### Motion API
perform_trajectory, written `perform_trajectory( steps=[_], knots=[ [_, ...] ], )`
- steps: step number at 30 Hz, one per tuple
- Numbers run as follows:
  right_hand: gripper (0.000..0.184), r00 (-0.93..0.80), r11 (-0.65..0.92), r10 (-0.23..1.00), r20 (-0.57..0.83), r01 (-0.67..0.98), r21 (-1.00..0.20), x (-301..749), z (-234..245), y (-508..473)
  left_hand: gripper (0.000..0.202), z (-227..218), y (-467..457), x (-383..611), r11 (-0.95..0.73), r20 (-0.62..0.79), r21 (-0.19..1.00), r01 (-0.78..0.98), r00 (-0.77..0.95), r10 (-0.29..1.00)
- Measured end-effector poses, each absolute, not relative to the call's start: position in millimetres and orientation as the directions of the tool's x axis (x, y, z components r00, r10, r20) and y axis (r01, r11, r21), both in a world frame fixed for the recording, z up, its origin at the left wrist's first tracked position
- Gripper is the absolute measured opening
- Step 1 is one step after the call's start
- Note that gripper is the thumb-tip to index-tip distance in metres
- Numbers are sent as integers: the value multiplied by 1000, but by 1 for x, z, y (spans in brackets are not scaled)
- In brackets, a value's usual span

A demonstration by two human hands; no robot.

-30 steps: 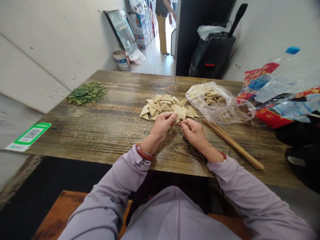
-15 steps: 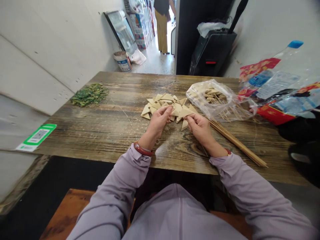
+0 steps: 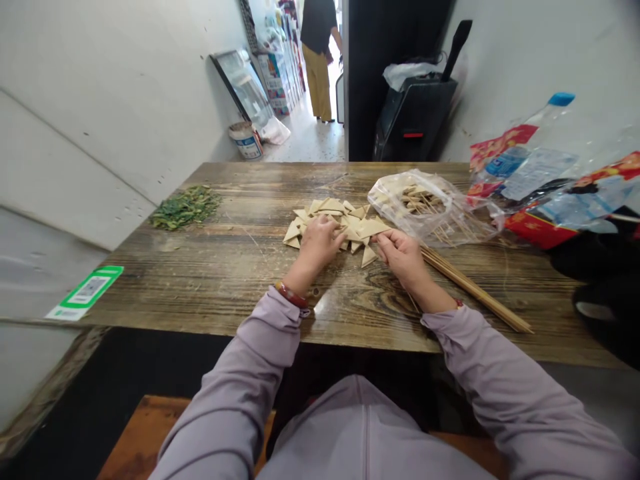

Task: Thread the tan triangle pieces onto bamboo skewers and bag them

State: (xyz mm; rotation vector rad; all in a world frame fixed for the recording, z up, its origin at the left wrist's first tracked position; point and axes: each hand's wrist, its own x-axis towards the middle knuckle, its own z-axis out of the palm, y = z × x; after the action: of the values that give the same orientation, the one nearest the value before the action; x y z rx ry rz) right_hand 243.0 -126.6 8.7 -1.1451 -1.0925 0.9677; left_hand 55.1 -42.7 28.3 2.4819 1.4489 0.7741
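A heap of tan triangular pieces [image 3: 325, 212] lies in the middle of the wooden table [image 3: 215, 267]. My left hand [image 3: 320, 241] rests on the near side of the heap, fingers curled over the pieces. My right hand [image 3: 403, 252] is closed on a thin wooden skewer that carries two triangular pieces [image 3: 369, 233]; one of them hangs just above the tabletop. The skewer's shaft is mostly hidden by my hand.
A bundle of bamboo skewers [image 3: 475, 290] lies to the right. A clear plastic bag [image 3: 430, 207] holds skewered pieces. Green scraps [image 3: 185, 205] sit far left, bottles and red packets [image 3: 540, 180] far right. A person [image 3: 319, 53] stands in the doorway.
Both hands moved forward from the near table to the heap. The left hand let go of the piece on the skewer and now covers pieces in the heap.
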Motion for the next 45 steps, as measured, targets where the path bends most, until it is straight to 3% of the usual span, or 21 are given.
perform_trajectory(
  steps=[4,11,13,16,18,22,28,32,45],
  knots=[
    [36,207,163,966,154,-27,-986,243,8,-126,19,20,-47,67,-511,298,306,803,430,853],
    [37,194,183,965,177,-11,-983,242,8,-127,15,22,-49,64,-493,350,557,669,349,869],
    [37,181,181,967,178,0,-983,242,9,-127,20,24,-50,60,-452,332,707,543,310,891],
    [38,158,172,972,173,21,-985,240,13,-131,26,27,-51,54,-272,223,938,217,226,948],
    [38,140,168,975,175,55,-984,237,17,-136,31,31,-52,49,-110,112,994,-22,204,973],
    [36,61,158,984,168,143,-977,232,24,-147,38,41,-54,43,128,-74,951,-280,196,978],
    [29,11,161,986,169,259,-952,229,24,-156,22,52,-53,36,248,-202,879,-408,152,967],
    [28,-26,181,983,182,289,-940,227,22,-159,15,52,-52,34,268,-223,861,-432,153,963],
    [25,-52,197,980,191,367,-909,227,21,-158,24,49,-56,37,223,-181,893,-390,143,973]
  ],
)
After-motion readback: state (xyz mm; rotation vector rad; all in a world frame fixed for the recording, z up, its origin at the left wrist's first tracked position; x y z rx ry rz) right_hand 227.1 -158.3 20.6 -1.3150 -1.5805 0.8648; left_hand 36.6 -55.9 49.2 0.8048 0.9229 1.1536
